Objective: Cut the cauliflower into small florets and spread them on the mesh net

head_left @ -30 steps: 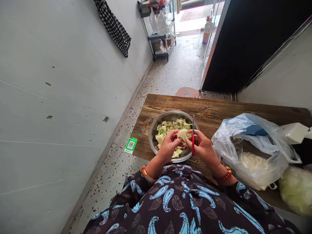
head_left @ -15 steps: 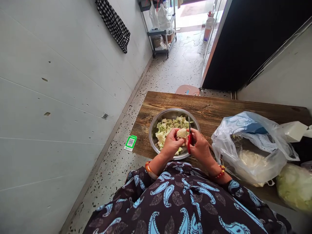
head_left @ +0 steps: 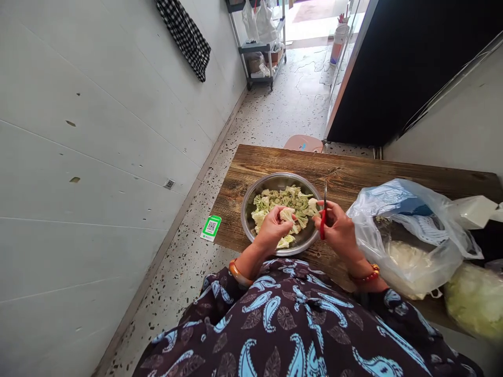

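My left hand pinches a pale cauliflower floret over the metal bowl. Red-handled scissors are gripped in my right hand above the bowl's right rim, blades pointing away from me. Another cauliflower piece shows at the fingertips of that hand; whether it is held or just lies behind them I cannot tell. Several cut florets cover the bottom of the bowl, greenish at the back and whiter near my left hand.
The bowl stands on a dark wooden table. To the right are an open clear plastic bag, a white box and a wrapped pale green vegetable. A green QR card lies at the left edge. Beyond are a pink stool and a shelf cart.
My hands have moved apart: the right one with the scissors has shifted right to the bowl's rim. The cauliflower they shared is now separated, with a smaller piece in my left hand.
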Demonstrator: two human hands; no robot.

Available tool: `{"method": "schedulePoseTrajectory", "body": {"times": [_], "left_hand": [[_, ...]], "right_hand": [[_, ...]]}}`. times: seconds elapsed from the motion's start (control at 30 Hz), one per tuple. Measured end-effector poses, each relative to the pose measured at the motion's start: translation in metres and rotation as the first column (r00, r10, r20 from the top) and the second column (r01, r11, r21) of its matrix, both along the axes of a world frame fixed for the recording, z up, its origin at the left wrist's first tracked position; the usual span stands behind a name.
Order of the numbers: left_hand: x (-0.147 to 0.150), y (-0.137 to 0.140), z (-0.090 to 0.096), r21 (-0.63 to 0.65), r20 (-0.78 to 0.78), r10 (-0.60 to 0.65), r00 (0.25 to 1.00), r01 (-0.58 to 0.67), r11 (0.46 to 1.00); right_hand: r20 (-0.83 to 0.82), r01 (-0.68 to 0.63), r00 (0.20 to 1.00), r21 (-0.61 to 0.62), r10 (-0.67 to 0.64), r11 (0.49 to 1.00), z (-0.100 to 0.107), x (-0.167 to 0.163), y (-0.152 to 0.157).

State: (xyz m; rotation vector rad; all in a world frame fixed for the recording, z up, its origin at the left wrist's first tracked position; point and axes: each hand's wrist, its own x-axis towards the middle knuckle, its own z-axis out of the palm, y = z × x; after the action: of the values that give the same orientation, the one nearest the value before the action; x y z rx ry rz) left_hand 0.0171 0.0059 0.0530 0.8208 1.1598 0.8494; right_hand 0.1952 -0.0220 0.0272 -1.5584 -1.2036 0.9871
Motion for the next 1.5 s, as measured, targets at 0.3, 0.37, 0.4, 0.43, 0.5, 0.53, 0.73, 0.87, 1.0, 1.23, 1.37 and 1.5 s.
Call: {"method": "schedulePoseTrajectory", "body": {"times": [0.3, 0.37, 0.4, 0.43, 0.5, 0.53, 0.73, 0.87, 1.0, 1.23, 1.37, 1.5], "left_hand": [[-0.024, 0.013, -0.011, -0.151, 0.143, 0.109, 0.984, -0.087, 0.985], [-0.03, 0.015, -0.02, -0.172, 0.118, 0.134, 0.984, -0.113, 0.979], [-0.033, 0.016, -0.026, -0.181, 0.102, 0.146, 0.984, -0.126, 0.975], [-0.036, 0.016, -0.031, -0.19, 0.087, 0.155, 0.984, -0.136, 0.972], [-0.041, 0.016, -0.043, -0.206, 0.058, 0.164, 0.985, -0.149, 0.967], [-0.043, 0.016, -0.048, -0.213, 0.044, 0.163, 0.986, -0.15, 0.965], [-0.051, 0.015, -0.074, -0.268, -0.018, 0.16, 0.987, -0.159, 0.95], [-0.056, 0.019, -0.087, -0.301, -0.059, 0.14, 0.988, -0.151, 0.942], [-0.047, 0.025, -0.095, -0.313, -0.085, 0.085, 0.993, -0.107, 0.944], [-0.007, 0.038, -0.1, -0.225, -0.098, -0.101, 0.99, 0.077, 0.971], [-0.011, 0.055, -0.108, -0.168, -0.21, -0.142, 0.967, 0.107, 0.98], [-0.024, 0.075, -0.124, -0.096, -0.404, -0.144, 0.903, 0.114, 0.989]], "right_hand": [[-0.606, -0.204, 0.795, -0.209, 0.038, 0.956, -0.011, 0.0, -0.001], [-0.572, -0.244, 0.816, -0.211, 0.083, 0.947, -0.019, -0.002, 0.002], [-0.521, -0.249, 0.846, -0.206, 0.109, 0.946, -0.024, -0.002, 0.004], [-0.457, -0.243, 0.88, -0.197, 0.131, 0.95, -0.029, -0.003, 0.007], [-0.33, -0.211, 0.933, -0.169, 0.146, 0.963, -0.038, -0.004, 0.013], [-0.286, -0.192, 0.948, -0.156, 0.142, 0.969, -0.043, -0.004, 0.017], [-0.21, -0.025, 0.978, -0.139, -0.005, 0.99, -0.072, -0.001, 0.036], [-0.299, 0.084, 0.943, -0.217, -0.148, 0.973, -0.092, 0.004, 0.029], [-0.423, 0.146, 0.867, -0.287, -0.262, 0.947, -0.104, -0.002, 0.014], [-0.553, 0.187, 0.748, -0.355, -0.367, 0.916, -0.119, -0.015, 0.006], [-0.615, 0.184, 0.677, -0.39, -0.404, 0.902, -0.123, -0.008, 0.008], [-0.677, 0.156, 0.603, -0.419, -0.423, 0.894, -0.122, 0.001, 0.008]]}}
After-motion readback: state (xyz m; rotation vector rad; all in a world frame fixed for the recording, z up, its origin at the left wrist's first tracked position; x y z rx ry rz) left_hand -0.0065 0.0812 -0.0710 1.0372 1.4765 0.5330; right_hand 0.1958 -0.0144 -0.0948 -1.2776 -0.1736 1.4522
